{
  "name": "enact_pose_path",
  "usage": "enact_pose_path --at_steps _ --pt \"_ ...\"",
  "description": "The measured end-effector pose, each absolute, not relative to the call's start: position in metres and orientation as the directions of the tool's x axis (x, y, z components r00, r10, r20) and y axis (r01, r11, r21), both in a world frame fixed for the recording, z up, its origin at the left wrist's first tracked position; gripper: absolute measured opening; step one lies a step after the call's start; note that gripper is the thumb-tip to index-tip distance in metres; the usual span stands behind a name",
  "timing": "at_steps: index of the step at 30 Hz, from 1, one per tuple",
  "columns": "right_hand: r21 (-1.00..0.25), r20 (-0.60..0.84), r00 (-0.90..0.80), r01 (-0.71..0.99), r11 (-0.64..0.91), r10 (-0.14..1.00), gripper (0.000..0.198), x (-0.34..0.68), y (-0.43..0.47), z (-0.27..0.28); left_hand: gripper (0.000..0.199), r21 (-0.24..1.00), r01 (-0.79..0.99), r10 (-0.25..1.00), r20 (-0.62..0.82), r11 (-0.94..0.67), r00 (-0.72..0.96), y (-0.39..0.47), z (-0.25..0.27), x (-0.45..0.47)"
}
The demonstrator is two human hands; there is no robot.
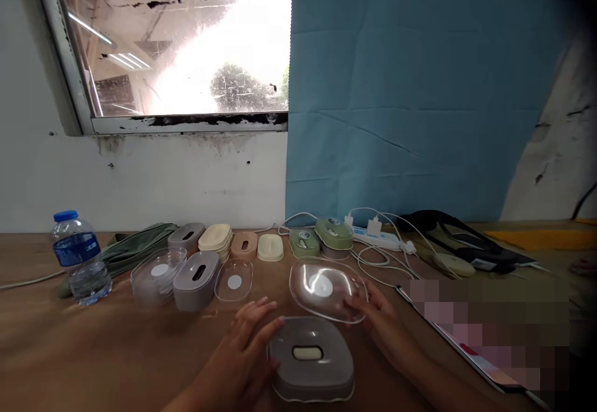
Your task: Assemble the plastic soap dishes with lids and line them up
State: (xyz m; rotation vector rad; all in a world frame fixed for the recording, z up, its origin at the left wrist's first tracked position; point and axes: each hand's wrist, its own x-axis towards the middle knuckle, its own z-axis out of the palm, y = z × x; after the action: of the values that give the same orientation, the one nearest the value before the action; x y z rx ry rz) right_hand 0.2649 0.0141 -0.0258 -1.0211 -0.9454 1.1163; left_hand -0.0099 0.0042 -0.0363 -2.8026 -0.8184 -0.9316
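Observation:
My right hand (377,312) pinches the right edge of a clear plastic lid (308,303), oval with a round white patch in its middle. The lid is tilted just beyond a grey box (311,371) with a slot in its top; something cream shows through the slot. At the left side of this box is my left hand (249,343), fingers stretched out and the nearest ones by the box's wall. Whether they touch it I cannot tell.
Behind stand grey slotted boxes (196,284), stacked cream trays (217,238), a peach box (244,247) and green boxes (333,232). Clear lids (153,281) lie at left near a water bottle (81,260). A power strip (375,237) with cables and a partly blurred tablet-like device (459,340) are at right.

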Motion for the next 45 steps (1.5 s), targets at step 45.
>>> enact_pose_path --at_steps 45 --pt "-0.724 0.34 -0.531 0.379 0.576 0.776 0.04 0.251 -0.003 -0.022 0.038 0.155 0.672 0.627 0.555 -0.724 0.547 0.035 -0.034 -0.027"
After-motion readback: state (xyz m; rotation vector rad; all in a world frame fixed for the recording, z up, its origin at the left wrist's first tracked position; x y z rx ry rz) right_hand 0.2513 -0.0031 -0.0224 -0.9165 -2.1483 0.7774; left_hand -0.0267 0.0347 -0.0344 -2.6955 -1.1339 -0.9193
